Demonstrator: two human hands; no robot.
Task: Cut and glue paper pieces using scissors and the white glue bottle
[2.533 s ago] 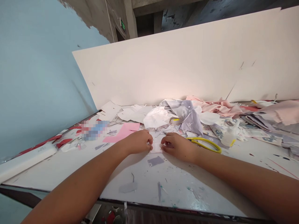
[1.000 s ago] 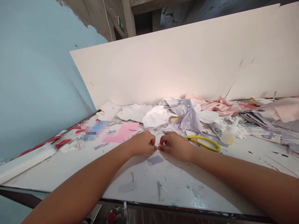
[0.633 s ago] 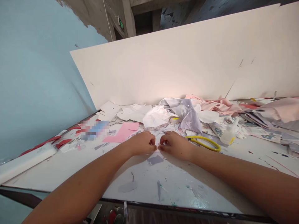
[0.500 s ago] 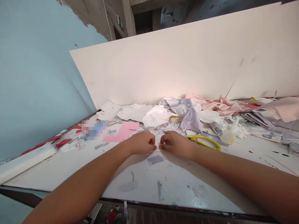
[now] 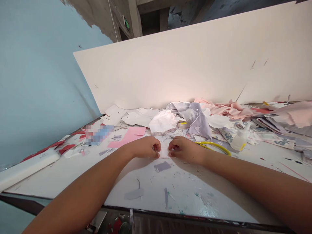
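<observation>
A small pale pinkish-white piece, fabric or paper, lies flat between my two hands at the middle of the table. My left hand pinches its left edge with curled fingers. Opposite, my right hand pinches the right edge, thumb low and fingers bent. Yellow-handled scissors lie beside my right hand, their blades mostly hidden behind it. Just in front of the piece rests a small grey-purple fabric scrap. A pink sheet is behind my left forearm.
Crumpled white paper, lavender cloth and pink cloth heap along the upright white board. A clear squeeze bottle stands at right. A white roll-like object lies on the left edge.
My hands have moved slightly apart, with more of the pale piece now showing between them. The scissors and scraps stay where they were.
</observation>
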